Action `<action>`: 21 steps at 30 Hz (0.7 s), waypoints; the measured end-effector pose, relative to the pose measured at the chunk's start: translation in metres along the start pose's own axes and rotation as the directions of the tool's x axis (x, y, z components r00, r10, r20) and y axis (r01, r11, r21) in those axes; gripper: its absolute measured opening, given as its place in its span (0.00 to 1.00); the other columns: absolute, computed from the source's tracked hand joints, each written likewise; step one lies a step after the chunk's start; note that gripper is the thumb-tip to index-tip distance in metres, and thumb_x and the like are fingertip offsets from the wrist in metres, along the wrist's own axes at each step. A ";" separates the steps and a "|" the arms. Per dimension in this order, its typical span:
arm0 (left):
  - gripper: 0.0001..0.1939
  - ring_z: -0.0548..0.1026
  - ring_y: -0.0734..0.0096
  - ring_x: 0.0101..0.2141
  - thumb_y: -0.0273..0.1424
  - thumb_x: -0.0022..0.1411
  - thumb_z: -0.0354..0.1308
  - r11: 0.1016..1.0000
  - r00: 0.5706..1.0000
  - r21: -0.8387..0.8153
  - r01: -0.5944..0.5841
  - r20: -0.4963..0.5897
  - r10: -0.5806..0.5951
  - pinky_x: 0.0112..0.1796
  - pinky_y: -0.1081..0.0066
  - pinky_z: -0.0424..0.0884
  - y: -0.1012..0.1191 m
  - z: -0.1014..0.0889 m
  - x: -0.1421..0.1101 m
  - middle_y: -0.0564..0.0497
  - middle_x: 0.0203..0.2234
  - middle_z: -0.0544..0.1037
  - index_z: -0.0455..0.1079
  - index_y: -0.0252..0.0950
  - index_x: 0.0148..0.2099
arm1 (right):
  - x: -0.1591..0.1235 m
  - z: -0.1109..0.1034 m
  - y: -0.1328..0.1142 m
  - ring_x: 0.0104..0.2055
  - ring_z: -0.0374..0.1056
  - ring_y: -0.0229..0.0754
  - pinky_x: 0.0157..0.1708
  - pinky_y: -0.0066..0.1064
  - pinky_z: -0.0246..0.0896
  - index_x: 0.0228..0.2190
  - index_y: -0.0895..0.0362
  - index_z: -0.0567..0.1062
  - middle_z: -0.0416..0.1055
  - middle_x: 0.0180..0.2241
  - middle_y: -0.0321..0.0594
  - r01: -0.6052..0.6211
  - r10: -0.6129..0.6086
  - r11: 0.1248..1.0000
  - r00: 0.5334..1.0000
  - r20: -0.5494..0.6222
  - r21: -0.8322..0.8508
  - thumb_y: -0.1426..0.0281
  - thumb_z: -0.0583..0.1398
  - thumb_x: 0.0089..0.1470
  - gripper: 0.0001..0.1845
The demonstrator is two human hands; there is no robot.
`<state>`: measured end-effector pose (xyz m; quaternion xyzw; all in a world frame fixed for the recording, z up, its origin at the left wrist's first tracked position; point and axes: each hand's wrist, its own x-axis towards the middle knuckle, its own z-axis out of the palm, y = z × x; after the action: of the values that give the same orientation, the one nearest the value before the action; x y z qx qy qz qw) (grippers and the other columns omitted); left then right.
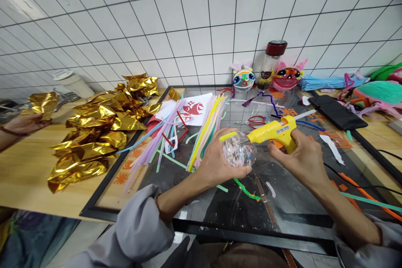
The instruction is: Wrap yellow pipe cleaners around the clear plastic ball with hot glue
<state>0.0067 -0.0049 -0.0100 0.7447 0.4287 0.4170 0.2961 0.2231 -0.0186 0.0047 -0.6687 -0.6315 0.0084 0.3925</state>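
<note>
My left hand is wrapped round a clear plastic ball with white and coloured bits showing in it. A short yellow-green strip lies on the ball's upper left side. In my right hand is a yellow hot glue gun, a white glue stick jutting from its back. The gun's nozzle points left and meets, or nearly meets, the ball's upper right side; I cannot tell which. Below the hands, a green pipe cleaner rests on the glass-topped table.
Bundled pipe cleaners, red-handled scissors and a black phone-like slab lie around. Two decorated balls and a glass bottle stand by the tiled wall. At left, another person's hand holds gold foil near a foil pile.
</note>
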 end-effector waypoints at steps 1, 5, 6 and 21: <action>0.37 0.70 0.48 0.56 0.35 0.38 0.74 1.000 1.000 0.003 0.000 0.002 0.000 0.60 0.49 0.65 0.001 0.000 0.000 0.44 0.52 0.73 0.66 0.39 0.52 | 0.001 -0.001 -0.001 0.15 0.47 0.34 0.19 0.30 0.43 0.19 0.49 0.55 0.50 0.12 0.26 -0.006 0.006 1.000 1.000 0.004 0.001 0.54 0.59 0.40 0.19; 0.39 0.71 0.48 0.55 0.35 0.38 0.74 1.000 1.000 -0.022 0.006 0.016 -0.005 0.60 0.48 0.64 0.001 0.001 -0.003 0.44 0.54 0.72 0.65 0.39 0.54 | 0.002 -0.001 -0.002 0.15 0.47 0.34 0.19 0.30 0.43 0.19 0.49 0.55 0.50 0.12 0.26 -0.006 0.006 1.000 1.000 0.007 0.007 0.52 0.59 0.40 0.19; 0.39 0.70 0.48 0.55 0.35 0.38 0.74 0.999 1.000 -0.035 0.005 0.023 -0.004 0.60 0.48 0.64 0.001 0.002 -0.003 0.43 0.54 0.72 0.65 0.39 0.54 | 0.002 0.000 -0.001 0.14 0.47 0.34 0.19 0.29 0.43 0.19 0.49 0.54 0.50 0.12 0.26 -0.001 0.001 1.000 1.000 -0.001 0.002 0.52 0.58 0.40 0.20; 0.38 0.70 0.50 0.56 0.34 0.38 0.74 1.000 1.000 -0.016 -0.011 0.028 0.012 0.60 0.50 0.65 0.002 0.001 -0.002 0.45 0.54 0.73 0.66 0.39 0.53 | 0.002 -0.001 -0.003 0.13 0.45 0.33 0.18 0.29 0.40 0.19 0.49 0.53 0.49 0.12 0.26 0.019 -0.019 0.999 1.000 -0.012 -0.026 0.55 0.58 0.41 0.18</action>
<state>0.0076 -0.0078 -0.0089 0.7504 0.4170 0.4118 0.3056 0.2211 -0.0177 0.0079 -0.6678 -0.6353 -0.0076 0.3879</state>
